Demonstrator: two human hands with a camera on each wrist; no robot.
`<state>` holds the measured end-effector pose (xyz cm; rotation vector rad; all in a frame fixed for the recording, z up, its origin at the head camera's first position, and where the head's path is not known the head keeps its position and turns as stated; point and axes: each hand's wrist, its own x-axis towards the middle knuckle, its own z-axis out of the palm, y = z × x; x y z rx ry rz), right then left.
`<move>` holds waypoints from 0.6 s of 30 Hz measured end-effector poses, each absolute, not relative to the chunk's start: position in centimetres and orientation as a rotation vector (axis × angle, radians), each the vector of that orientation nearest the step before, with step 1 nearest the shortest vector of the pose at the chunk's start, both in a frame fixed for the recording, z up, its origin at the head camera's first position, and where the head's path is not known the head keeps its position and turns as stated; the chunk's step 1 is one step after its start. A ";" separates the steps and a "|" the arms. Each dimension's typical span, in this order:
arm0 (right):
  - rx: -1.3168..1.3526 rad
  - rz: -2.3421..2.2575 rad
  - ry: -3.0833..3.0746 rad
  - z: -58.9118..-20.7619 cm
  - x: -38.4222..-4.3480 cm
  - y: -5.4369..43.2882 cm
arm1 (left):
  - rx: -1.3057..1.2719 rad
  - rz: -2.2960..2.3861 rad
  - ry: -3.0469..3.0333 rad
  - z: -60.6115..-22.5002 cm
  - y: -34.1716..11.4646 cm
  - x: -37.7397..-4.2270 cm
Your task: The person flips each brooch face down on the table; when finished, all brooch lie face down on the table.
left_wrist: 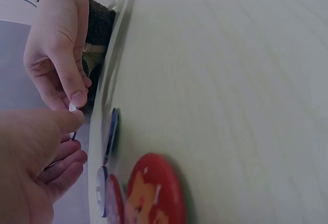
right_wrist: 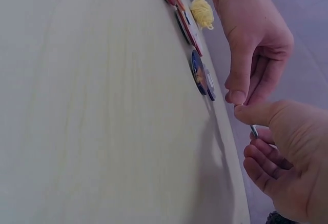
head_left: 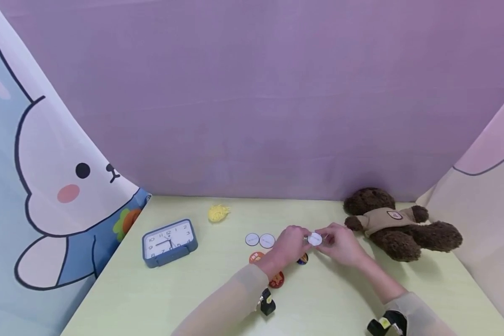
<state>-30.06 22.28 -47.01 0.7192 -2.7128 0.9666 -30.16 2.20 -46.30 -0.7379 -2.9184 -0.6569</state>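
At the near edge of the worktop [head_left: 122,298], two pale sleeves reach forward, each with a black wrist camera [head_left: 268,303] strapped on. Just beside the left wrist lies a red badge [head_left: 276,279] with an orange figure, partly covered by the arm. A little farther, an orange-red badge [head_left: 256,257] shows at the other side of that forearm, also partly hidden.

Beyond these, the left hand [head_left: 290,243] and the right hand [head_left: 341,243] meet over the worktop. Both are gripping one small white round badge [head_left: 314,239], thumb and fingertips pinching it from opposite edges. It sits directly between the hands, touching both and raised off the surface; its print is too small to read. Below it, near the left hand, a dark blue badge [head_left: 303,259] lies on the worktop, partly covered.

To the left of the left hand, two white-faced badges [head_left: 252,239] lie side by side. Well apart on the left stands a blue alarm clock [head_left: 170,241]; on the right, near the right hand, lies a dark brown plush toy [head_left: 386,222] in a tan shirt.

Farther back rests a yellow yarn ball [head_left: 218,213]. Behind everything hangs a purple cloth [head_left: 256,102], with a rabbit-printed cloth [head_left: 59,168] at the left.
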 end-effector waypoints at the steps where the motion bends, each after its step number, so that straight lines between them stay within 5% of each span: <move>1: 0.724 0.956 -2.712 -47.1 -30.0 22.2 | -0.741 -0.659 -2.922 -46.4 2.3 -30.2; 18: 0.666 0.872 -2.798 -48.0 -29.9 21.5 | -0.690 -0.374 -2.993 -47.5 3.8 -30.5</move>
